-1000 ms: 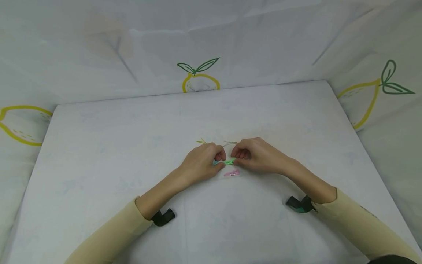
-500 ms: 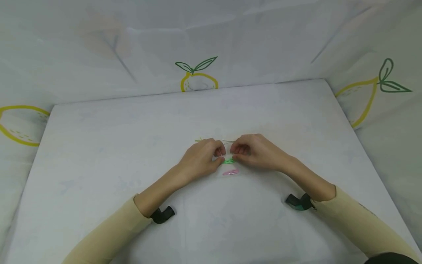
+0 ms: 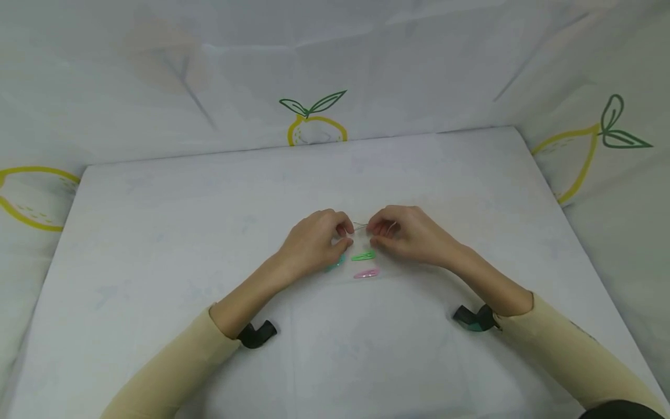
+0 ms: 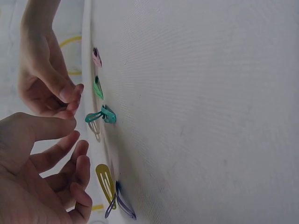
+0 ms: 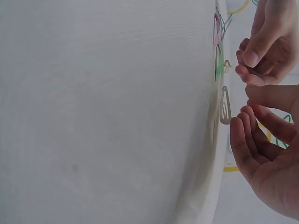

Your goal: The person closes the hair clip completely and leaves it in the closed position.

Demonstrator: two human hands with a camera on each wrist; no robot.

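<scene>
My left hand [image 3: 316, 241] and right hand [image 3: 410, 235] face each other above the table, fingers loosely bent, thumbs apart from the forefingers, with nothing visible between them. A greyish snap hair clip [image 5: 225, 106] lies at their fingertips, partly covered by the right hand in the head view. Nearer the body are a green hair clip [image 3: 363, 256] and a pink hair clip [image 3: 366, 273]. A teal hair clip [image 4: 108, 114] lies beside the left hand, partly hidden from the head camera. In the left wrist view, a yellow hair clip [image 4: 105, 185] and a purple hair clip [image 4: 121, 205] show beyond the left fingers.
The table [image 3: 335, 355] has a white cover and meets a white cloth backdrop [image 3: 398, 70] with lemon prints at the far edge and sides. Black wrist devices [image 3: 256, 334] sit below both cuffs.
Both hands have let go of the green clip and moved away from the body, toward the greyish clip. The green clip now lies uncovered, and the teal one shows beside the left hand.
</scene>
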